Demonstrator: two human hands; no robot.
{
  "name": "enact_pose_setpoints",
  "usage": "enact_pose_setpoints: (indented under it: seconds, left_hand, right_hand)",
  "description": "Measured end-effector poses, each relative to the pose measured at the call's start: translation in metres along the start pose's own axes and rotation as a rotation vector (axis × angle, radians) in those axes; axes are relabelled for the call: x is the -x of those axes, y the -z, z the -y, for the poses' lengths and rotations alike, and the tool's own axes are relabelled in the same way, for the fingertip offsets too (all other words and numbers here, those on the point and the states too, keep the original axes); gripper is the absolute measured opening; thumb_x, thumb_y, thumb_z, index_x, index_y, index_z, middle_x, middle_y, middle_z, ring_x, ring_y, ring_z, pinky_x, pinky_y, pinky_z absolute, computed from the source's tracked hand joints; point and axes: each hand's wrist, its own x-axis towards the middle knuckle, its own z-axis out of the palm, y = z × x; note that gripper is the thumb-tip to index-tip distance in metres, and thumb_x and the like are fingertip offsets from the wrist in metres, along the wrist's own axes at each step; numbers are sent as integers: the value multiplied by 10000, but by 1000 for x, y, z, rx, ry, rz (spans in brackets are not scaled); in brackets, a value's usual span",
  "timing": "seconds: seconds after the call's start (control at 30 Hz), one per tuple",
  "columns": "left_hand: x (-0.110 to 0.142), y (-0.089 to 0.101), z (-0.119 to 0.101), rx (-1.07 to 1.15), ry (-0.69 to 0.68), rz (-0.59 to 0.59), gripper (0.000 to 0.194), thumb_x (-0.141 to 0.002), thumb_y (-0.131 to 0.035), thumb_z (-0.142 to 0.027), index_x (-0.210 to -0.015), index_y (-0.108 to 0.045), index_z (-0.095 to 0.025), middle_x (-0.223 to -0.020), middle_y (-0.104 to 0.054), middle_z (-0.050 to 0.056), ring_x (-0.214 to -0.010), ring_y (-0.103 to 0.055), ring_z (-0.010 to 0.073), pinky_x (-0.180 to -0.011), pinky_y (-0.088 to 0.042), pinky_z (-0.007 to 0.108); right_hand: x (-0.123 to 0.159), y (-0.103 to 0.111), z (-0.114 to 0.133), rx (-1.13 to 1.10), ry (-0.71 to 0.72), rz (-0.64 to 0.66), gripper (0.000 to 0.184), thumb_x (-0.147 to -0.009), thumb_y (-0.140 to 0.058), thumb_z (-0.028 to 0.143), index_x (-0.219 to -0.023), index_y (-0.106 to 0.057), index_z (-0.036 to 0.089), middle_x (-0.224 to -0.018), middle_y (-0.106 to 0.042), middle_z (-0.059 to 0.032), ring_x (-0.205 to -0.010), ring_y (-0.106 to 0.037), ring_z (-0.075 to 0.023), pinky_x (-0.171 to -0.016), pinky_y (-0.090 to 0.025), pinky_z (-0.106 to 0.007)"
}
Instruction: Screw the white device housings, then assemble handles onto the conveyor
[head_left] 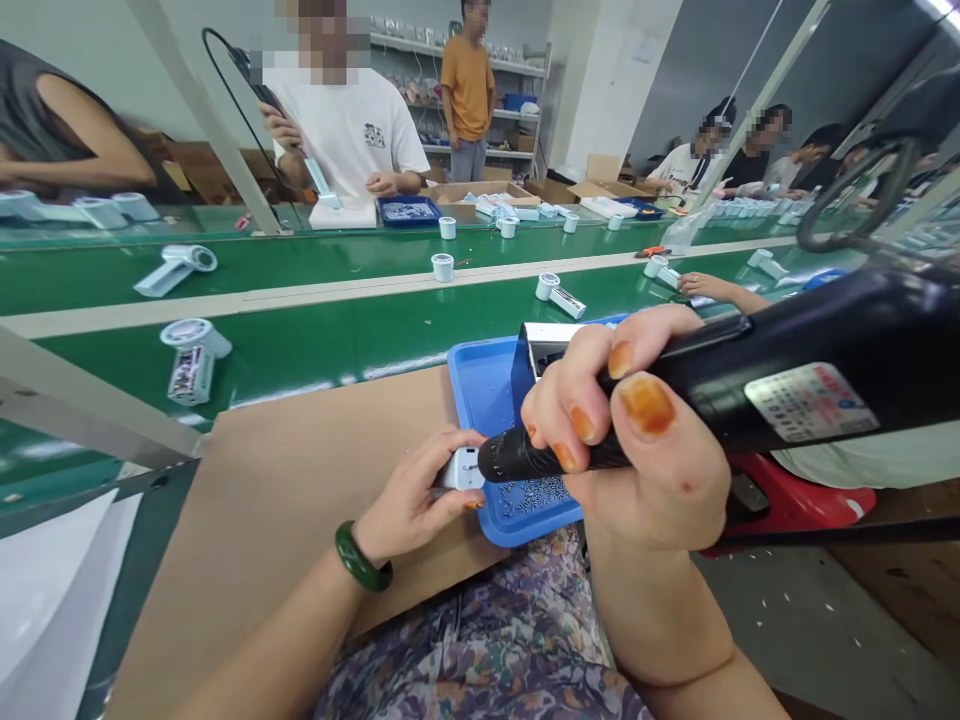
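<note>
My right hand [637, 420] is wrapped round a black electric screwdriver [720, 390], which lies nearly level across the view. The tool's tip meets the end of a small pale blue plastic housing [466, 470]. Pinched round that housing are the thumb and fingers of my left hand [412, 490], which wears a green bangle. Much of the housing is hidden by those fingers. Just behind and below the tip sits a blue tray [480, 365] with many small screws [536, 495] in it. A dark and white box [540, 345] stands in the tray, partly behind my right hand.
Brown cardboard [300, 480] covers the bench under my left hand. Beyond it runs a green conveyor belt [337, 350] carrying pale blue handheld fans [191, 355] and round parts [442, 267]. Metal posts [97, 400] rise at left. Co-workers sit across the belt; another person's hand [709, 288] reaches in at right.
</note>
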Motion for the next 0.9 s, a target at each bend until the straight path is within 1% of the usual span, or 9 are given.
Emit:
enact_pose_setpoints:
  seconds: [0.13, 0.27, 0.37, 0.47, 0.63, 0.73, 0.8, 0.83, 0.9]
  left_hand:
    - [2, 1, 3, 73, 17, -8, 421, -1014, -593, -496, -1362, -528, -269, -1154, -688, 69, -993, -677, 203, -859, -538, 266]
    - [2, 2, 1, 81, 51, 7, 441, -1012, -570, -542, -1330, -555, -237, -1130, -694, 85, -962, -676, 216, -833, -544, 290]
    - [1, 2, -2, 49, 90, 23, 478, -1007, -548, -586, -1296, -575, -206, -1079, -701, 93, -910, -673, 221, -801, -542, 309]
    - [0, 2, -2, 56, 109, 26, 497, -1007, -534, -605, -1297, -571, -203, -1104, -701, 102, -927, -675, 222, -811, -548, 317]
    - [4, 4, 5, 128, 145, 9, 490, -1000, -547, -607, -1289, -598, -214, -1162, -698, 118, -988, -678, 237, -875, -558, 338]
    - [8, 5, 4, 182, 185, -49, 542, -955, -638, -601, -1347, -570, -234, -1144, -694, 110, -956, -681, 231, -819, -562, 323]
    - [7, 4, -5, 236, 207, -89, 638, -885, -761, -556, -1399, -523, -261, -1120, -695, 87, -880, -680, 204, -774, -573, 307]
    - [5, 2, -12, 250, 211, -108, 634, -876, -798, -486, -1403, -513, -277, -1127, -698, 74, -841, -677, 181, -771, -580, 299]
    - [-3, -2, -28, 222, 187, -151, 477, -909, -779, -295, -1331, -556, -293, -1108, -716, 37, -814, -682, 145, -805, -590, 277]
  right_hand:
    - [-4, -3, 2, 20, -10, 8, 326, -865, -792, 342, -836, -475, 273, -641, -511, 100, -395, -453, -67, -418, -421, -265]
    - [-7, -11, 11, 68, -34, -28, 376, -836, -795, 468, -800, -475, 274, -608, -494, 89, -429, -469, -87, -432, -429, -281]
    - [-8, -19, 16, 94, -65, -77, 416, -796, -824, 477, -755, -465, 269, -571, -481, 91, -426, -454, -91, -429, -415, -284]
    - [-8, -22, 18, 90, -66, -106, 435, -764, -851, 481, -735, -474, 266, -561, -488, 87, -428, -460, -97, -430, -414, -291]
    - [-6, -10, 22, 97, -77, -39, 425, -807, -817, 528, -760, -481, 272, -570, -505, 83, -396, -463, -97, -431, -423, -303]
    - [-3, 2, 23, 79, -70, -41, 377, -822, -815, 455, -788, -488, 270, -594, -513, 83, -400, -475, -91, -444, -427, -295]
    - [1, 9, 21, 77, -52, -50, 333, -819, -811, 366, -802, -492, 269, -595, -510, 88, -393, -468, -85, -441, -418, -285]
    - [3, 12, 20, 75, -38, -58, 317, -819, -802, 333, -807, -491, 270, -591, -506, 92, -386, -459, -81, -437, -411, -280]
    - [7, 18, 19, 55, -8, -81, 297, -828, -777, 313, -816, -483, 271, -580, -491, 102, -369, -435, -75, -427, -401, -273]
